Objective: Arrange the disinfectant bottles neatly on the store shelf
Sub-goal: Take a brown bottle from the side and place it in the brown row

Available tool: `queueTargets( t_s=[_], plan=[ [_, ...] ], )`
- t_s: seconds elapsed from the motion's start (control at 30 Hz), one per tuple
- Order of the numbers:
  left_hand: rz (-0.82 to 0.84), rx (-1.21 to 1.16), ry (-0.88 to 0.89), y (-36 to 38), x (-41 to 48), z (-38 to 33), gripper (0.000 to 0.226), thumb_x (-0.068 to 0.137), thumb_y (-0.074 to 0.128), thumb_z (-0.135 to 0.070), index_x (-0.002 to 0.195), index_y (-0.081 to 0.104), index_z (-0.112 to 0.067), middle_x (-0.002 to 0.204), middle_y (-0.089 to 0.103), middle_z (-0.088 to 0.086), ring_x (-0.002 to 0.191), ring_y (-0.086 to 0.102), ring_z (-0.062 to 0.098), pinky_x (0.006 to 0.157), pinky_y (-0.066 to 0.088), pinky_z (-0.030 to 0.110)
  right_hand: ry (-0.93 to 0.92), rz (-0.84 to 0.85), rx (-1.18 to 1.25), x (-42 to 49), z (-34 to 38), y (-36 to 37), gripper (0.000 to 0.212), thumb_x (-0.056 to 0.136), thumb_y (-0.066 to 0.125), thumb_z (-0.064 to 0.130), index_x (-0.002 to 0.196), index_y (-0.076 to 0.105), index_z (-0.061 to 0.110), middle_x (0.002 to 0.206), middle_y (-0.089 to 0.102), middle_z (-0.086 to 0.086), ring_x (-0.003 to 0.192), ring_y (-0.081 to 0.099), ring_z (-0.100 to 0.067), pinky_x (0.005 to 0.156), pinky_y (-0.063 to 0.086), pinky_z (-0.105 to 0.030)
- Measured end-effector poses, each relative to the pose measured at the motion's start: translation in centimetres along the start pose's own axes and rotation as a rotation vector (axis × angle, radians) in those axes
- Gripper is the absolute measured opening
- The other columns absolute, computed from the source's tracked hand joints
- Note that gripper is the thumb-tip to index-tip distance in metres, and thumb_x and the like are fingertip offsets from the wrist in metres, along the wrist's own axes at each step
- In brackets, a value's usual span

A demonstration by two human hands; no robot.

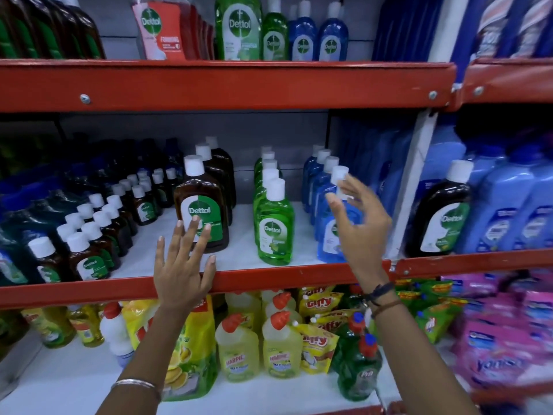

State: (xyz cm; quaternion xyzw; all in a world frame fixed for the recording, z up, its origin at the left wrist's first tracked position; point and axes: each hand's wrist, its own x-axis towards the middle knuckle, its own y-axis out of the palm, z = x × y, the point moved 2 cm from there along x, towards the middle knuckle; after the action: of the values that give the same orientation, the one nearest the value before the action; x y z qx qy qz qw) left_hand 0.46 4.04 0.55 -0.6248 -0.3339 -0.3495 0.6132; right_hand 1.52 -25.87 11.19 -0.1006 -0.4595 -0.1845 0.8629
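Observation:
On the middle shelf (269,278) stand rows of Dettol bottles. A large brown bottle (201,211) heads one row, a green bottle (273,229) another, and a blue bottle (330,232) a third. Small brown bottles (86,259) fill the left side. My left hand (182,265) is spread flat, fingers apart, in front of the large brown bottle, fingertips over its label. My right hand (357,223) hovers open just in front of the blue bottle, fingers loose near its white cap (339,175), gripping nothing.
A lone brown Dettol bottle (443,214) stands in the right bay among pale blue jugs (508,211). The top shelf (227,85) holds more Dettol bottles and red pouches. Below are yellow cleaner bottles (239,351), pouches and green bottles.

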Motion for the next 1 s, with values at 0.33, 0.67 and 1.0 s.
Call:
queueTargets(
  t_s=[0.33,0.67,1.0],
  plan=[
    [0.011,0.007,-0.015,-0.1,0.0,-0.3,0.058,0.094,0.033,-0.042,0.146,0.038,-0.016,0.152,0.038,0.010,0.145,0.028,0.029,0.116,0.020,0.054,0.351,-0.209,-0.450,2.1,-10.9,-12.9,0.096,0.070,0.077,0.047,0.142,0.025,0.008,0.142,0.034,-0.018,0.135,0.028,-0.032,0.111,0.030,-0.044],
    [-0.012,0.002,-0.018,-0.3,0.2,-0.7,0.058,0.094,0.032,-0.042,0.146,0.037,-0.015,0.151,0.040,0.012,0.144,0.028,0.029,0.118,0.013,0.049,0.422,-0.164,-0.591,3.0,-12.5,-14.0,0.108,0.057,0.082,0.052,0.138,0.029,0.005,0.141,0.043,-0.017,0.129,0.042,-0.036,0.102,0.043,-0.052],
    [-0.002,-0.051,-0.003,-0.4,0.1,-0.6,0.060,0.094,0.033,-0.042,0.148,0.032,-0.017,0.155,0.033,0.009,0.147,0.021,0.025,0.120,0.007,0.050,0.260,-0.401,-0.510,0.5,-4.8,-12.1,0.107,0.052,0.086,0.052,0.134,0.033,0.008,0.132,0.049,-0.015,0.114,0.055,-0.032,0.081,0.049,-0.040]
  ],
)
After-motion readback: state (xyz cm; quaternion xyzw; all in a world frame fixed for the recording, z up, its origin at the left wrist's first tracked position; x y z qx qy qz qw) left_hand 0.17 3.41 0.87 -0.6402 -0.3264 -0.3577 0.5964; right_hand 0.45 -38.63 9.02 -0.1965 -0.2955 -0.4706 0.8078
